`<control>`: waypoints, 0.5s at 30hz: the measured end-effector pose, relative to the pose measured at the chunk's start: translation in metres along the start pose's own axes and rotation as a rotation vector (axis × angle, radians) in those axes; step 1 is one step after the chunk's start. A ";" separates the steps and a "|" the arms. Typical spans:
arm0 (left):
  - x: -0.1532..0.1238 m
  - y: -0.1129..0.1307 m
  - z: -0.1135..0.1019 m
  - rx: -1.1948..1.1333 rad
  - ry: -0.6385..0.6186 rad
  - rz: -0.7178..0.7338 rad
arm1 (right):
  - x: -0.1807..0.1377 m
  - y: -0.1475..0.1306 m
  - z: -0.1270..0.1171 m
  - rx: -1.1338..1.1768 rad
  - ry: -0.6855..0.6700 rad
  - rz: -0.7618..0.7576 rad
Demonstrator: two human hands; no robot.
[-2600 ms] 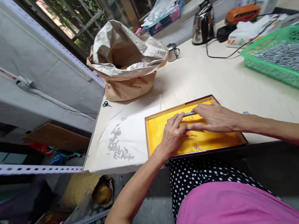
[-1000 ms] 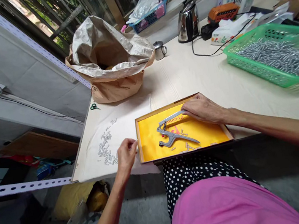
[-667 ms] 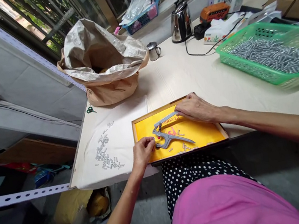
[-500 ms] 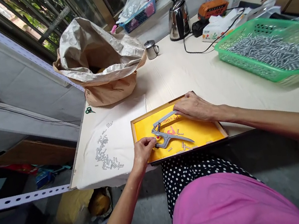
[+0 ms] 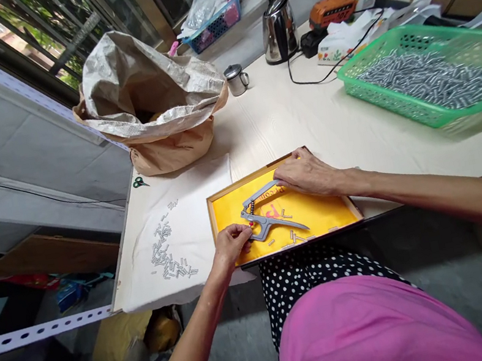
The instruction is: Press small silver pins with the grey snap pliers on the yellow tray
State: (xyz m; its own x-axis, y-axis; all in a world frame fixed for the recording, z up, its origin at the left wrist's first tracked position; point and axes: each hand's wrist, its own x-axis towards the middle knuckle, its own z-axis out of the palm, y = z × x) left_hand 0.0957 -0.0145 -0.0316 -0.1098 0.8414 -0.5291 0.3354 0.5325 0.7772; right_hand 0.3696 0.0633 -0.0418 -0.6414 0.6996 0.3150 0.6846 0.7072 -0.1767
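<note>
Grey spring-loaded pliers (image 5: 271, 222) lie with their handles spread over a shallow tray (image 5: 212, 216) lined in yellow. My right hand (image 5: 303, 176) is closed round the end of the upper handle. At the jaw end, beside a small red part, the thumb and fingers of my left hand (image 5: 233, 244) are pinched together. Whatever they hold is too small and hidden to make out. Several small metal pins (image 5: 296, 236) lie loose on the yellow lining below the lower handle.
On a white cloth (image 5: 197, 194) to the left lies a scatter of small silvery pins (image 5: 167, 249). Behind stand a large open sack (image 5: 174, 148), a metal mug (image 5: 237, 81) and a kettle (image 5: 279, 30). A green basket (image 5: 394, 97) of metal pieces sits at right; small scissors (image 5: 140, 182) lie left.
The view has shifted slightly, so the scene sits a little further left. Both hands keep nearly the same places on the pliers.
</note>
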 end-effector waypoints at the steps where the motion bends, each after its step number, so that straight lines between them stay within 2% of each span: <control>1: 0.000 0.001 -0.001 0.020 -0.020 -0.024 | 0.000 0.000 0.001 -0.006 0.007 -0.003; 8: -0.002 0.009 -0.002 0.008 -0.095 -0.075 | 0.001 0.004 0.013 -0.049 0.083 -0.031; 15: -0.003 0.007 0.002 -0.058 -0.019 -0.093 | 0.006 0.003 0.014 -0.062 0.105 -0.032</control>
State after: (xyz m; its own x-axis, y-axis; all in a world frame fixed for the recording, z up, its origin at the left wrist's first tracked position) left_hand 0.0999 -0.0131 -0.0249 -0.1196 0.7866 -0.6058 0.2702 0.6129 0.7425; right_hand 0.3629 0.0709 -0.0535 -0.6255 0.6602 0.4157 0.6867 0.7188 -0.1082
